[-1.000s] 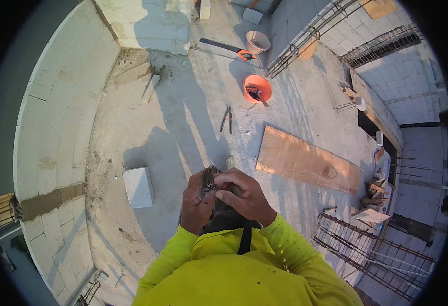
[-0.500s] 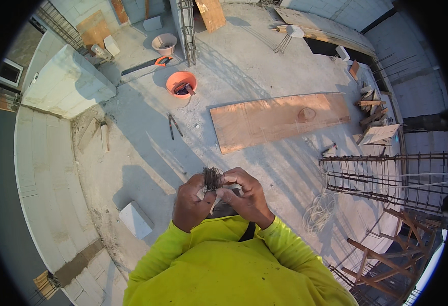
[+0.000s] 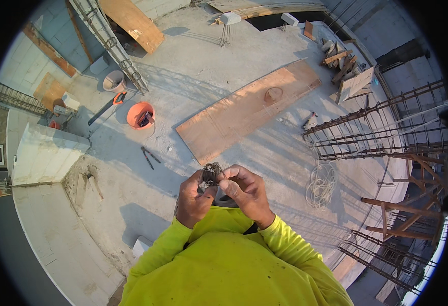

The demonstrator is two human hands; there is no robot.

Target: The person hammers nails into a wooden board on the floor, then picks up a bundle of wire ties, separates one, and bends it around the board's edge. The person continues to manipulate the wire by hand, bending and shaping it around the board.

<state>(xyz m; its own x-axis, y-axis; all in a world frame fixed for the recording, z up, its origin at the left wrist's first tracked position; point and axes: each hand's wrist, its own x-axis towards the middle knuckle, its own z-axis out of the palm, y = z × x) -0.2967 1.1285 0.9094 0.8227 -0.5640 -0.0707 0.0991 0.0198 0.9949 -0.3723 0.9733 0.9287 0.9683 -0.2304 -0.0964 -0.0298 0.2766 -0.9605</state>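
Holding dark wire coil (image 3: pixel 212 173): left hand (image 3: pixel 194 200) closed on its lower left, right hand (image 3: pixel 246 195) pinching at its right edge, both touching; long axis unclear.

The shirt (image 3: pixel 229 260) is showing bright yellow with dark specks, the wire bundle (image 3: pixel 211 174) dark brown, the bucket (image 3: pixel 133 117) orange, the plywood (image 3: pixel 239 115) tan.

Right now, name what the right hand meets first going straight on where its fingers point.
The wire bundle: the right hand points left into it and seems to touch it, though depth is unclear.
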